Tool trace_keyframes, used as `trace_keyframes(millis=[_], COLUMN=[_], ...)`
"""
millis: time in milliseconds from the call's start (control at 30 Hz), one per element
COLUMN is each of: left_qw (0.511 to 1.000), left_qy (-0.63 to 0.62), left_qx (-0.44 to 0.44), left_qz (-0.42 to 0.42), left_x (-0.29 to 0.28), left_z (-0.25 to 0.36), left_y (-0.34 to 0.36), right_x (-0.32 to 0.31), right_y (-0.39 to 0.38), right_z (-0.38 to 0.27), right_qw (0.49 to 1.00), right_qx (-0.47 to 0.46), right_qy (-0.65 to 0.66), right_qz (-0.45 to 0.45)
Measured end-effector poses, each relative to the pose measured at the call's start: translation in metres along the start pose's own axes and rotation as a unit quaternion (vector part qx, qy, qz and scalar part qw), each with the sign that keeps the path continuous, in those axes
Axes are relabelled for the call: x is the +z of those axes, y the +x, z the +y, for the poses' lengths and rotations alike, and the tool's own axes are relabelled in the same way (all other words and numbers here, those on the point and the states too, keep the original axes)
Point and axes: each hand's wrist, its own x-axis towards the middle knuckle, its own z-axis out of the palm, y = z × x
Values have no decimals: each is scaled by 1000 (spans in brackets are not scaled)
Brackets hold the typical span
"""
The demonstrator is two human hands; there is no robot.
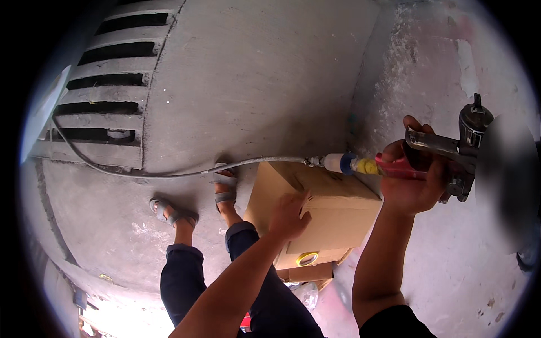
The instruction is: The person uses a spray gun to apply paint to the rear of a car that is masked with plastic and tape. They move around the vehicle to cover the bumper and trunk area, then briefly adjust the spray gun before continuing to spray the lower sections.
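My right hand (414,180) is wrapped round the red handle of a spray gun (442,147), its fingers at the metal trigger. A large blurred grey shape, apparently its cup, fills the right side and hides part of the gun. From the handle's end, a yellow, blue and white coupling (341,163) joins a grey air hose (248,161). My left hand (290,216) is over a brown cardboard box (332,217), thumb and forefinger apart; I cannot tell whether it touches the cardboard. No object shows in it.
The hose runs left across the concrete floor (253,73) to a slotted drain cover (107,93). A yellow-rimmed tape roll (307,259) sits against the box, with another cardboard piece (309,273) and clear plastic (307,294) nearer me. A stained wall (434,67) rises right. My sandalled feet (180,217) stand left.
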Motion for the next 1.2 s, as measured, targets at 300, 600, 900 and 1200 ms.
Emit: trace_keyframes(millis=[300,600,900,1200], left_qw=[985,999,959,925], left_qy=[163,-40,-143,-328], left_qx=[-30,35,-224,-178], left_qz=[-38,11,-97,72], left_x=[16,7,59,-96], left_z=[22,-4,-55,50], left_y=[24,0,-61,-51], right_x=[-18,-9,10,30], right_y=[-9,-18,-24,-38], right_z=[11,4,5,-10], right_qw=[999,998,997,991], right_qx=[26,57,69,106], right_qy=[31,18,20,74], right_qz=[-5,17,18,-33])
